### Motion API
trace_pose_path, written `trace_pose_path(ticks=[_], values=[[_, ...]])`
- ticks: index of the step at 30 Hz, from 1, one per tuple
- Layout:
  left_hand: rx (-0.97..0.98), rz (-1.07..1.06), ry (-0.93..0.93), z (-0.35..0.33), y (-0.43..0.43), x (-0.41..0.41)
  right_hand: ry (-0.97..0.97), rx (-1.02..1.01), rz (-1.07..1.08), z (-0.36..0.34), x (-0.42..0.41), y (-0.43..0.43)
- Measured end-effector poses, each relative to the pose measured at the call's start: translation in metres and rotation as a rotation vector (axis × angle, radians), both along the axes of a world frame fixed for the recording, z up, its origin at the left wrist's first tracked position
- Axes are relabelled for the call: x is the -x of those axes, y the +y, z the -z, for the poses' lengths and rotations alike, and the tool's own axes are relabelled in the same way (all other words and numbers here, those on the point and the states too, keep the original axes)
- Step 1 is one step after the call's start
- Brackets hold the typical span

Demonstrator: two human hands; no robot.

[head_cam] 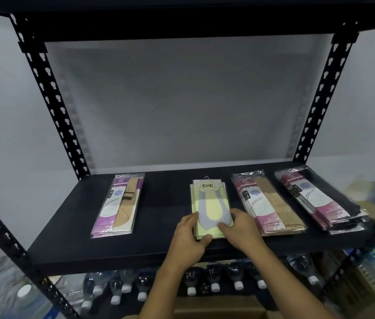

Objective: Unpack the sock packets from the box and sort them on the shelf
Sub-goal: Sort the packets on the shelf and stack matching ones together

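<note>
A small stack of yellow-green sock packets (210, 201) with a grey sock and an ENE label lies in the middle of the black shelf (159, 215). My left hand (190, 236) grips the stack's near left corner, thumb under its front edge. My right hand (239, 229) holds the near right side, fingers lying on the top packet. To the left lies a purple packet stack (117, 203) with beige socks. Right of the middle sit a pink stack with beige socks (267, 203) and a pink stack with dark socks (319, 201).
Black perforated uprights (50, 104) (319, 97) frame the shelf, with a grey wall behind. Several water bottles (214, 279) lie on the level below. A cardboard box's edge (216, 311) shows at the bottom, and more boxes and bottles stand at the right.
</note>
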State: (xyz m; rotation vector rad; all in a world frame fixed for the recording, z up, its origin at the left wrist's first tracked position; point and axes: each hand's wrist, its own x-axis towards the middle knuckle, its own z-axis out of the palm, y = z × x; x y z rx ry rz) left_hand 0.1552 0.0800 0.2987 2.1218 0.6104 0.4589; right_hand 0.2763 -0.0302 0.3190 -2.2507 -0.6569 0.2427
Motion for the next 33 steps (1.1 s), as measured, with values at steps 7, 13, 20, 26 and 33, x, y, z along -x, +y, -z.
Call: trace_pose_path(ticks=[7, 13, 20, 26, 33], values=[[0.075, -0.023, -0.001, 0.001, -0.001, 0.004, 0.047, -0.162, 0.016, 0.005, 0.009, 0.002], [0.096, -0.012, 0.010, 0.000, 0.002, 0.004, 0.085, -0.233, 0.010, 0.005, 0.008, -0.001], [0.126, -0.010, 0.006, 0.003, 0.009, 0.003, 0.104, -0.273, -0.022, 0.007, 0.007, 0.000], [0.127, -0.048, 0.031, 0.000, 0.024, 0.009, 0.110, -0.277, -0.062, 0.009, 0.010, 0.017], [0.120, -0.126, 0.048, -0.003, 0.063, 0.018, 0.060, -0.288, -0.125, 0.012, 0.022, 0.060]])
